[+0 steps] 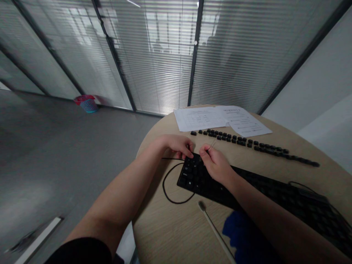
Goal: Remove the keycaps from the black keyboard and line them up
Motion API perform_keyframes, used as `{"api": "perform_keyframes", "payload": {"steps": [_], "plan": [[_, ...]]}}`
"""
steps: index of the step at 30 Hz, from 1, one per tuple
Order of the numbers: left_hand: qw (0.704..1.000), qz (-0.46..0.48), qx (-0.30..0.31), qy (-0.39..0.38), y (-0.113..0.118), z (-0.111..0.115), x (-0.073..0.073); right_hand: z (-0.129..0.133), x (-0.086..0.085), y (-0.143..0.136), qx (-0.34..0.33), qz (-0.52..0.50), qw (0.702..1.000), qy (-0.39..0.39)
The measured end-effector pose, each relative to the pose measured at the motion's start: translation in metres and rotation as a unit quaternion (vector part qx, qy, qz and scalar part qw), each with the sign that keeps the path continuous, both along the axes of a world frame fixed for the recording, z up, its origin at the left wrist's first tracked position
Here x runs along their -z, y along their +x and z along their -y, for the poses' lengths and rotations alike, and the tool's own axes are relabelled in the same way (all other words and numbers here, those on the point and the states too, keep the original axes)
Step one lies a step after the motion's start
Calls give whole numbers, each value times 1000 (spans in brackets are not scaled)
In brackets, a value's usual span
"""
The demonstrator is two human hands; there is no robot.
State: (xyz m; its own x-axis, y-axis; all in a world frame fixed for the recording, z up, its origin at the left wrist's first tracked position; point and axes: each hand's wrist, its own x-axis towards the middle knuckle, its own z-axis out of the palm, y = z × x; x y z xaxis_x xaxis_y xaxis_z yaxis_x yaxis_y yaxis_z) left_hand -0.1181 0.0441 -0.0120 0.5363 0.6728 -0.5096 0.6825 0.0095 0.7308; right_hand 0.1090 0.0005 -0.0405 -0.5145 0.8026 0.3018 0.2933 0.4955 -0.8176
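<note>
A black keyboard [203, 183] lies at a slant across the round wooden table, its left end under my hands. My left hand [178, 145] is closed at the keyboard's far left corner, fingers bent and fingertips touching the keys there. Just to its right, my right hand [216, 163] is closed in a pinch on a thin wire tool [212, 143], whose fine prongs stick up past the fingers. The wire's lower part is hidden. Beyond the hands, many loose black keycaps [228, 137] lie in rows.
Printed papers [203, 119] lie at the table's far edge. A brush [213, 223] and a blue cloth [242, 234] are near me. A black cable [165, 187] loops beside the keyboard. Another dark keyboard [324, 216] sits at right. A basket [88, 105] stands on the floor.
</note>
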Motion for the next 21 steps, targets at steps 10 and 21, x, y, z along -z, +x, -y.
{"api": "perform_keyframes", "payload": {"steps": [10, 21], "plan": [[1000, 0, 14, 8, 2, 2, -3, 6, -6, 0, -41, 51, 997, 49], [1000, 8, 14, 19, 0, 0, 1, 10, -7, -1, -73, 114, 986, 99]]}}
